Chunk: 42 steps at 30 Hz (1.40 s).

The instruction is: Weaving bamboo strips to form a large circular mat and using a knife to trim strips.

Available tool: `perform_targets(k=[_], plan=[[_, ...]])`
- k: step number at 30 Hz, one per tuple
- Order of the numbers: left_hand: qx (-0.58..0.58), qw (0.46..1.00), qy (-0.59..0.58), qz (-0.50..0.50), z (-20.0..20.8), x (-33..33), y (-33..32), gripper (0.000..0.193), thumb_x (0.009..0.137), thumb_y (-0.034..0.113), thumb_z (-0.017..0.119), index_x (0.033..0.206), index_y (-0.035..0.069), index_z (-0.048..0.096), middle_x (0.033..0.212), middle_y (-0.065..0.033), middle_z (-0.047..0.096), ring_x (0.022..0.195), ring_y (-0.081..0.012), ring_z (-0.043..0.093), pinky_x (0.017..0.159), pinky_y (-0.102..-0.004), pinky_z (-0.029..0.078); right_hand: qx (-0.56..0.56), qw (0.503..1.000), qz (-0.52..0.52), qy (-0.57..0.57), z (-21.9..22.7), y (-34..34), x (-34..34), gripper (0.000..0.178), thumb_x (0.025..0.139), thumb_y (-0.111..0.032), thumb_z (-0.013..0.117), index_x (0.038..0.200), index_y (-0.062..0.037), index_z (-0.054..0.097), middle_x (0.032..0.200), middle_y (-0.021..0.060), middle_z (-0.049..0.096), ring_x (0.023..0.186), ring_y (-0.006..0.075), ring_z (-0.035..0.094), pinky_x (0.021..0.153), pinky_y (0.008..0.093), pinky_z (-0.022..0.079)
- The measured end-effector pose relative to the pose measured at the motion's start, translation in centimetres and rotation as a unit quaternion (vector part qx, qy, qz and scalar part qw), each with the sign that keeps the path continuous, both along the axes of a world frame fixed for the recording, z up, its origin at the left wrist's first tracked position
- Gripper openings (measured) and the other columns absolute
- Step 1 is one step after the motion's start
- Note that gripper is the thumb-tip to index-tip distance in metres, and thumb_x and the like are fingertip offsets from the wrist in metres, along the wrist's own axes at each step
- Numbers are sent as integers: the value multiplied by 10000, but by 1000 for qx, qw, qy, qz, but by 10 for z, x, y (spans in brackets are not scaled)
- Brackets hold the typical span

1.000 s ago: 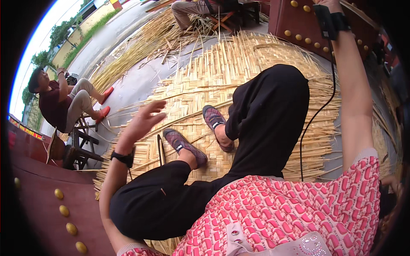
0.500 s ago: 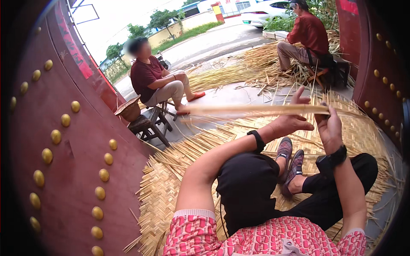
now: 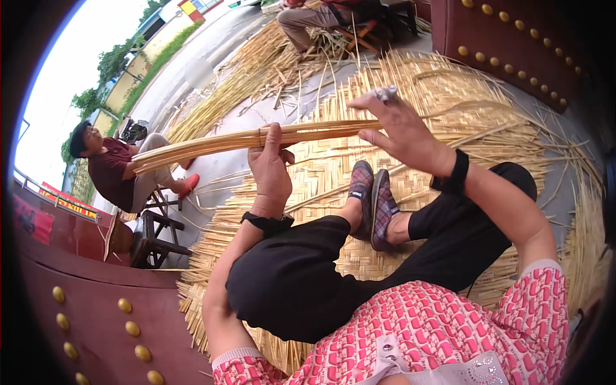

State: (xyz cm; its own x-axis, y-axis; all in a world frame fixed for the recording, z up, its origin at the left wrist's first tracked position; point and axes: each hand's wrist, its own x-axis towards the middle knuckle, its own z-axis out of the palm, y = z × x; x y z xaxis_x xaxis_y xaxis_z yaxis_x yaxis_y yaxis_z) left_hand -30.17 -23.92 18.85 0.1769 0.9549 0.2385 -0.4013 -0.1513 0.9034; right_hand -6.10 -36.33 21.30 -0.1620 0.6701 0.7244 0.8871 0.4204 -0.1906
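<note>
A bundle of flat, straw-coloured reed strips (image 3: 215,141) stretches sideways in front of me, above the mat. My left hand (image 3: 272,173) is wrapped round its middle, thumb up. By the bundle's right end is my right hand (image 3: 407,135), slightly blurred, with thumb and fingers spread apart. Something whitish-grey covers a fingertip of that hand. Thin loose strips (image 3: 475,106) trail off to the right beyond it. Under my feet lies a woven mat (image 3: 366,256) in a herringbone pattern, its unwoven strip ends sticking out at the edges.
At the left sits a person (image 3: 115,160) on a low stool, beside a dark wooden stool (image 3: 157,237). Another person (image 3: 314,22) sits at the far side behind a heap of loose reeds (image 3: 237,80). Red studded doors (image 3: 507,45) stand at both sides.
My view has turned and tilted. My left hand, earlier spread near the strips, now grips the bundle; my right hand, earlier closed on its end, now has its fingers apart.
</note>
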Motion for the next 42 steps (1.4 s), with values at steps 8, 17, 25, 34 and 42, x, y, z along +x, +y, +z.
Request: perform_targets(k=[8,17,25,34,42], plan=[[-71,993,92,-9,-1,20,14,299,1016,346,548,1108,68,607,924,-48,680,802,-129,634,640,-262,479,-268,943,99,172,-30,59,59,284,917,-346,645,958,-65,638,806,130,645,799,273,648,721,382,474],[-86,985,115,-94,-24,27,110,345,1020,189,535,1330,39,515,1210,-93,640,1079,-189,647,721,-229,480,-379,868,137,291,-12,93,96,301,899,-320,659,876,-20,664,735,101,677,678,219,658,659,354,503],[73,996,-4,-50,-10,109,136,454,1013,121,516,1421,-10,364,1284,-239,567,1181,-307,592,974,-394,531,-71,986,-153,-8,-31,128,78,39,826,-119,583,837,-111,619,749,109,671,732,269,698,649,388,552],[-64,982,-112,-141,-42,137,203,362,1000,116,539,1298,-84,493,1246,-237,607,1154,-308,610,1007,-433,510,-15,979,-197,53,-37,101,84,378,887,-238,676,1238,-120,601,1101,110,620,1061,282,570,909,432,421],[-341,922,-160,-90,-134,152,200,217,962,62,558,1120,-84,583,1101,-202,666,1027,-299,669,898,-413,590,-174,538,189,803,-130,113,79,1179,667,-728,713,1487,-53,201,1454,156,347,1385,294,346,1139,430,342]])
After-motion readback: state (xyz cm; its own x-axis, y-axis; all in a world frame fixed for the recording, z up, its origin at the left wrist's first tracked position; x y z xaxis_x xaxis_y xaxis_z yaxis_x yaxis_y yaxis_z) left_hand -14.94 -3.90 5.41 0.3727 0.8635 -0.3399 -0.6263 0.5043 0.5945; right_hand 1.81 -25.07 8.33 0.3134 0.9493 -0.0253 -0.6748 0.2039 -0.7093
